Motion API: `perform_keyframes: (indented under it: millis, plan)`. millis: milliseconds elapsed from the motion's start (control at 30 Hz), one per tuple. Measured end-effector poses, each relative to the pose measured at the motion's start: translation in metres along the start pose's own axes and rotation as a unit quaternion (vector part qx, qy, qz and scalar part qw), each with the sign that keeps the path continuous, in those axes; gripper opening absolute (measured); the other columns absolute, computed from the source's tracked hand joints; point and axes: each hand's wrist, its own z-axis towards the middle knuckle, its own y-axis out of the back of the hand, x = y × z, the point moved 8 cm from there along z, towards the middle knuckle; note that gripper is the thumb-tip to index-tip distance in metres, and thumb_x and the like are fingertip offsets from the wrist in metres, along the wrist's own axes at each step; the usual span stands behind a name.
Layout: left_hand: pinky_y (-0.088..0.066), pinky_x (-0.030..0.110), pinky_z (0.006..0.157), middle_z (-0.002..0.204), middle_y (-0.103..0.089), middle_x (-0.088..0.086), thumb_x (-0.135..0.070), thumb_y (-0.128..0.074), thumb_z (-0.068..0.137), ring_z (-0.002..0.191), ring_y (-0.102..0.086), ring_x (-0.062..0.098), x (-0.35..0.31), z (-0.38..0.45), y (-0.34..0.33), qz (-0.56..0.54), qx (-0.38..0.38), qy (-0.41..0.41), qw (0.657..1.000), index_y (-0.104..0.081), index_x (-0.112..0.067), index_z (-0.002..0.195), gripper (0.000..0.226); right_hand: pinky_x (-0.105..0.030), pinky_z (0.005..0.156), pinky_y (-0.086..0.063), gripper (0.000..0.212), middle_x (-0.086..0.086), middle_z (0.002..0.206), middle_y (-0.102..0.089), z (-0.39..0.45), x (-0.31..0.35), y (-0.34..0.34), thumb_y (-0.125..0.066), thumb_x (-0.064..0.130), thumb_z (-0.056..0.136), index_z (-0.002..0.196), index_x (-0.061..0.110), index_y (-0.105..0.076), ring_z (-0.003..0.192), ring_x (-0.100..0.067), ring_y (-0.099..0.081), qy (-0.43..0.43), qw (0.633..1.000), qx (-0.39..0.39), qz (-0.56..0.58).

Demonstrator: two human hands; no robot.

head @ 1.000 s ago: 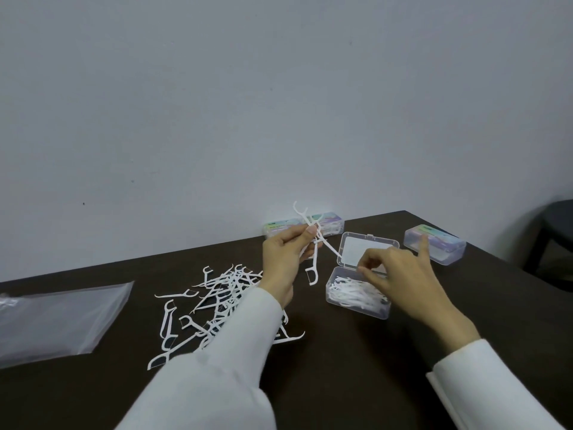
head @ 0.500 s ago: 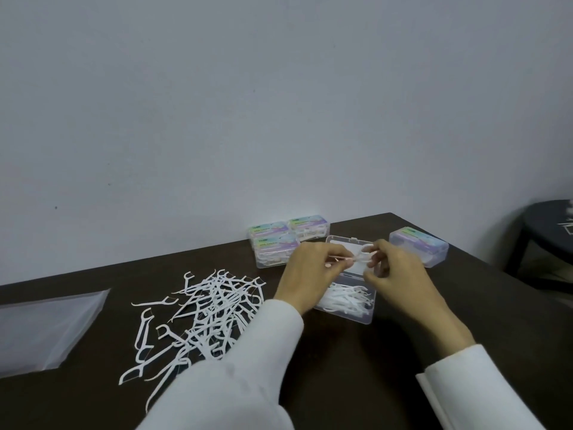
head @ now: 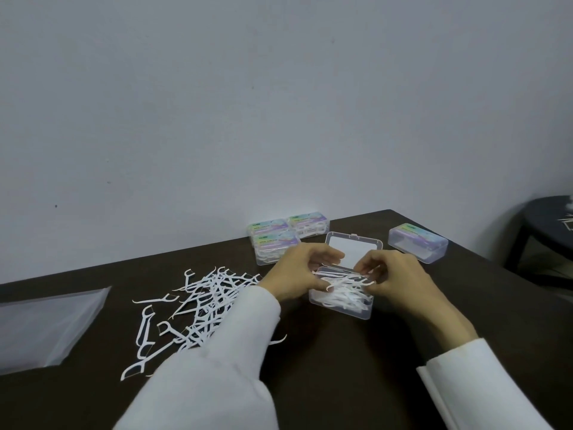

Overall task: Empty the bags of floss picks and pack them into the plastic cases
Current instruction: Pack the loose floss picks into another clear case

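Head view, one entry per item.

Open case (head: 341, 305): clear plastic, on the dark table (head: 341, 383) at centre. Lid (head: 353, 251) hinged back toward 12 o'clock. Contents: a loose layer of white floss picks, several lying across the top rim.

My left hand (head: 297, 274): at the case's 9 o'clock edge, fingers curled, pinching a small bunch of picks (head: 338, 279) over the case.

My right hand (head: 393, 277): at the case's 3 o'clock edge, fingers curled in on the other end of the same bunch. Both sleeves white.

Closed cases, group of three (head: 279, 240): at 11 o'clock from the open case, near the wall, touching one another, colourful labels on the lids, white picks visible inside.

Single closed case (head: 418, 246): at 2 o'clock, apart from the rest, labelled lid. Contents: cannot tell.

Loose floss picks (head: 192, 305): a tangled heap on the table at 9 o'clock from the open case, partly under my left sleeve.

Plastic bag (head: 46, 327): clear, flat, at far 9 o'clock. It looks flat; I cannot tell if anything is inside.

Dark stool (head: 548, 225): at 2 o'clock beyond the table edge.
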Motion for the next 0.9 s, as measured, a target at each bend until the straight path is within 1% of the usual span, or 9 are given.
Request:
perform_keyframes:
  millis: [67, 167, 333, 467, 567, 667, 733, 800, 900]
  plan:
    - [-0.043, 0.005, 0.085, 0.112, -0.064, -0.005, 0.004, -0.071, 0.075, 0.105, -0.058, 0.002, 0.002, -0.002, 0.009, -0.023, -0.001, 0.007, 1.0, -0.061, -0.016, 0.118, 0.049, -0.029, 0.084, -0.054, 0.026, 0.008, 0.099, -0.062, -0.001, 0.001, -0.001, -0.075, 0.018, 0.076, 0.091, 0.031, -0.058, 0.085, -0.007, -0.059, 0.004, 1.0, 0.019, -0.01]
    - [-0.044, 0.008, 0.081, 0.114, -0.064, -0.006, 0.0, -0.069, 0.078, 0.108, -0.056, 0.004, 0.008, -0.003, 0.016, -0.024, -0.007, 0.021, 0.999, -0.063, -0.021, 0.115, 0.043, -0.041, 0.096, -0.047, 0.023, 0.014, 0.097, -0.06, -0.002, 0.004, -0.005, -0.074, 0.029, 0.076, 0.087, 0.037, -0.055, 0.089, -0.006, -0.056, 0.012, 0.999, 0.038, -0.037]
    - [-0.047, 0.017, 0.075, 0.098, -0.068, -0.002, -0.003, -0.071, 0.078, 0.086, -0.061, 0.006, 0.021, -0.004, 0.016, -0.013, -0.029, 0.04, 0.999, -0.07, -0.02, 0.101, 0.028, -0.048, 0.099, -0.042, 0.017, 0.018, 0.094, -0.059, -0.001, 0.007, -0.008, -0.071, 0.039, 0.077, 0.076, 0.041, -0.055, 0.09, -0.006, -0.056, 0.028, 0.998, 0.04, -0.034]
    - [-0.051, 0.014, 0.07, 0.086, -0.07, 0.0, -0.002, -0.075, 0.074, 0.076, -0.063, 0.006, 0.018, -0.004, 0.023, -0.018, -0.079, 0.037, 0.996, -0.072, -0.016, 0.092, 0.023, -0.047, 0.097, -0.043, 0.019, 0.017, 0.085, -0.062, 0.0, 0.005, -0.006, -0.071, 0.033, 0.08, 0.07, 0.04, -0.056, 0.083, -0.005, -0.058, 0.036, 0.998, 0.023, -0.04]
    - [-0.051, 0.012, 0.069, 0.084, -0.071, 0.001, 0.001, -0.076, 0.071, 0.07, -0.063, 0.003, 0.014, -0.004, 0.029, -0.045, -0.1, 0.033, 0.993, -0.072, -0.012, 0.092, 0.024, -0.044, 0.101, -0.039, 0.02, 0.016, 0.092, -0.062, 0.0, 0.007, -0.003, -0.07, 0.027, 0.081, 0.081, 0.041, -0.055, 0.086, -0.003, -0.054, 0.052, 0.997, 0.007, -0.06]
    - [-0.05, 0.011, 0.066, 0.086, -0.071, 0.001, 0.0, -0.078, 0.07, 0.065, -0.06, 0.004, 0.012, -0.003, 0.032, -0.05, -0.116, 0.031, 0.992, -0.072, -0.013, 0.094, 0.027, -0.04, 0.107, -0.029, 0.022, 0.012, 0.112, -0.057, -0.001, 0.019, -0.009, -0.066, 0.027, 0.084, 0.1, 0.041, -0.061, 0.103, -0.004, -0.048, 0.098, 0.991, 0.027, -0.087]
    - [-0.05, 0.012, 0.067, 0.086, -0.071, 0.002, 0.0, -0.078, 0.069, 0.065, -0.06, 0.007, 0.013, -0.004, 0.035, -0.054, -0.136, 0.03, 0.989, -0.072, -0.014, 0.092, 0.027, -0.037, 0.108, -0.023, 0.018, 0.011, 0.117, -0.055, -0.003, 0.027, -0.016, -0.065, 0.028, 0.086, 0.102, 0.037, -0.065, 0.11, -0.006, -0.047, 0.122, 0.986, 0.05, -0.105]
    - [-0.051, 0.015, 0.069, 0.084, -0.071, 0.001, -0.001, -0.078, 0.07, 0.066, -0.062, 0.009, 0.014, -0.004, 0.038, -0.063, -0.153, 0.031, 0.986, -0.072, -0.016, 0.089, 0.025, -0.036, 0.107, -0.027, 0.012, 0.01, 0.114, -0.058, -0.003, 0.031, -0.017, -0.065, 0.03, 0.085, 0.096, 0.034, -0.068, 0.107, -0.006, -0.05, 0.136, 0.984, 0.046, -0.107]
    - [-0.052, 0.015, 0.068, 0.079, -0.071, 0.001, 0.0, -0.078, 0.07, 0.063, -0.064, 0.006, 0.014, -0.005, 0.037, -0.102, -0.151, 0.032, 0.983, -0.071, -0.014, 0.087, 0.023, -0.039, 0.099, -0.042, 0.009, 0.009, 0.1, -0.064, -0.001, 0.031, -0.009, -0.067, 0.03, 0.083, 0.092, 0.027, -0.068, 0.09, -0.004, -0.057, 0.144, 0.988, 0.006, -0.054]
